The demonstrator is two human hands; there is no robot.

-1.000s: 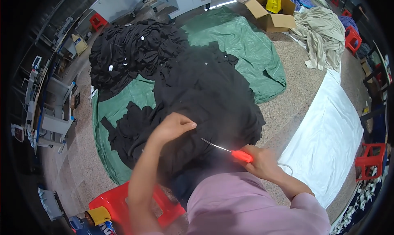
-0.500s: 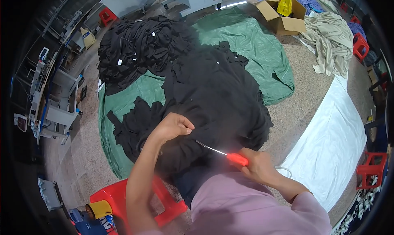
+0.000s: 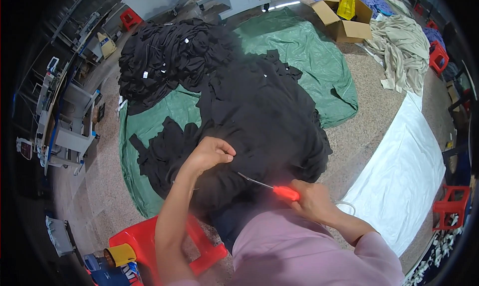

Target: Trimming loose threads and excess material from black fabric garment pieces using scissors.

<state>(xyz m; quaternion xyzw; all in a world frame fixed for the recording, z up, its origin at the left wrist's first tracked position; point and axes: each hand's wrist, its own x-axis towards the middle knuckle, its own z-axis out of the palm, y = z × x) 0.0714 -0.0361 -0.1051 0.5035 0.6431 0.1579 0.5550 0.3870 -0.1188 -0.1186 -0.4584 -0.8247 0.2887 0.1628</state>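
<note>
My left hand is closed in a pinch, thumb and forefinger together, over a heap of black cloth. Whatever lies between those fingertips does not stand out against the dark fabric. In my right hand is a red-handled tool with a thin, slightly curved metal shaft. Its tip points up and left, a short way below and right of my left fingertips, over the black cloth. I cannot tell whether the tip touches the fabric. The cloth spreads over my lap and onto a green sheet.
A second black cloth pile lies farther left on the green sheet. A red stool with a yellow tape roll stands near left. At right are a white sheet, an open carton and pale cloth.
My right hand and the red-handled tool have shifted slightly left. My left hand keeps almost the same place and pinch.
</note>
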